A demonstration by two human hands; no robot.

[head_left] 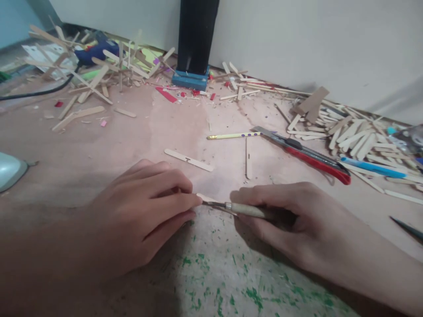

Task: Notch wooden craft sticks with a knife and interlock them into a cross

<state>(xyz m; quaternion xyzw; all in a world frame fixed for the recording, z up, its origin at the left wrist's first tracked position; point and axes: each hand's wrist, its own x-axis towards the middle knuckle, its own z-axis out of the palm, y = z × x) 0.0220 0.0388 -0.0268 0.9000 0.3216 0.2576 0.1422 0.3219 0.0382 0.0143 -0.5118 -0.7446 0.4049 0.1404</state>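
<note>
My right hand is closed around the pale wooden handle of a small carving tool, its metal shaft pointing left. Under the blade lies a craft stick, partly covered by both hands. My left hand pinches the stick's left part, a fingertip touching the tool's tip; the exact hold is hidden. Just beyond, a craft stick with a small dark cut-out lies flat. A narrow stick with a slot points away from me, near a yellow pencil and a red box cutter.
Many loose craft sticks are heaped at right, with a blue pen in front. Glued stick shapes and a blue glue gun sit back left. A black post on a blue base stands against the wall.
</note>
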